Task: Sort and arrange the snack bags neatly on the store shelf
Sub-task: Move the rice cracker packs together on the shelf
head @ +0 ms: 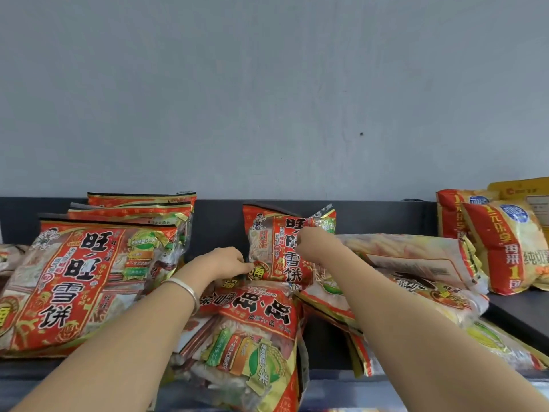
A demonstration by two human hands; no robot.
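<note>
Left hand (230, 261) pinches the lower left corner, and right hand (310, 243) grips the upper right edge, of an upright red-and-clear plastic rice-cracker bag (274, 251) at the middle of the dark grey shelf (523, 313). Left of it leans a row of matching bags (89, 278). To its right a loose heap of bags (416, 263) lies flat. Another bag (255, 325) lies upside down just in front. A silver bracelet (185, 285) circles the left wrist.

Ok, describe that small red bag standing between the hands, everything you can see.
The small red bag is glossy plastic film, red and gold with black characters, a cartoon boy at top left and pale crackers showing through a clear part. It stands roughly upright before the dark shelf back, its base on flat-lying bags. The left hand pinches its lower left corner; the right hand grips its upper right.
</note>
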